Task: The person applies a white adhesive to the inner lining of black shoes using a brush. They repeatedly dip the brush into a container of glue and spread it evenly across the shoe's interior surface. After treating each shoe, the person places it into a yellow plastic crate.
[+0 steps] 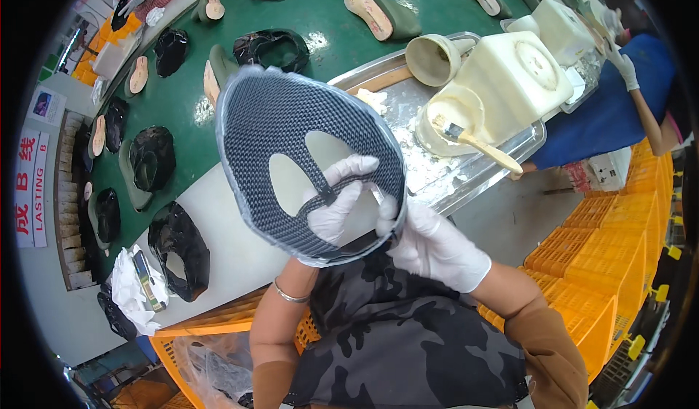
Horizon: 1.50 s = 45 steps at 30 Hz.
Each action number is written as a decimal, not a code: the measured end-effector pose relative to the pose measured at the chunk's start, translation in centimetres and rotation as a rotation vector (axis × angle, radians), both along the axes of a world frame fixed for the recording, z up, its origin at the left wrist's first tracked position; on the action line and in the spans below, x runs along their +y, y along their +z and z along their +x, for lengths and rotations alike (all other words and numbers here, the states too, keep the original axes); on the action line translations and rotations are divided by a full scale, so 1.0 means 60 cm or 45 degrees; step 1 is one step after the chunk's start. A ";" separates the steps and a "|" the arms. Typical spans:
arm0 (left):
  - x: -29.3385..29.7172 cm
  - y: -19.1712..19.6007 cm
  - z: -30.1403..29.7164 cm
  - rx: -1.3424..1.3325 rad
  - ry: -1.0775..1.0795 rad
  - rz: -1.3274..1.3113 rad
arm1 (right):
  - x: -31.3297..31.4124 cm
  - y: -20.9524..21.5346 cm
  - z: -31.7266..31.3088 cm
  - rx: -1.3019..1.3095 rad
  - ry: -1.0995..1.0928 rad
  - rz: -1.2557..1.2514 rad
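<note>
Both my hands wear white gloves and hold up a shoe upper (266, 114) with a dark grey woven lining, a pale rim and rounded cutouts. My left hand (333, 216) is behind and through it, with its fingers showing in the opening and curled at the narrow strap. My right hand (442, 250) pinches the upper's right edge. Right of the upper, a wood-handled brush (489, 151) lies across a tub (429, 129) of white paste. Both are in a metal tray (466, 194) smeared with white.
Green shoe lasts (397, 17) and black uppers (178, 245) lie about the green conveyor (320, 16). A large cream container (502, 74) and a beige cup (429, 60) occupy the tray. A co-worker's gloved hand (622, 67) shows at right. Orange crates (568, 300) line the right side.
</note>
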<state>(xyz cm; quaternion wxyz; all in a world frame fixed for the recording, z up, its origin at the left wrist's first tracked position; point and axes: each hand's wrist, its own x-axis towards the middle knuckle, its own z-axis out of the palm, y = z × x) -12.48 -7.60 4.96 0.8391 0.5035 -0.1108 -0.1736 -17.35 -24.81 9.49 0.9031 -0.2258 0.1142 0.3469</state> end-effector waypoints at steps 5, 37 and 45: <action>0.056 -0.035 0.041 -0.207 0.173 0.564 | -0.036 0.036 0.081 -0.358 -0.176 -0.356; 0.171 -0.069 0.196 -0.824 0.672 1.953 | -0.211 -0.020 0.676 -1.268 0.798 -3.230; 0.159 -0.082 0.206 -0.842 0.714 1.910 | -0.176 0.023 0.621 -1.848 0.517 -2.771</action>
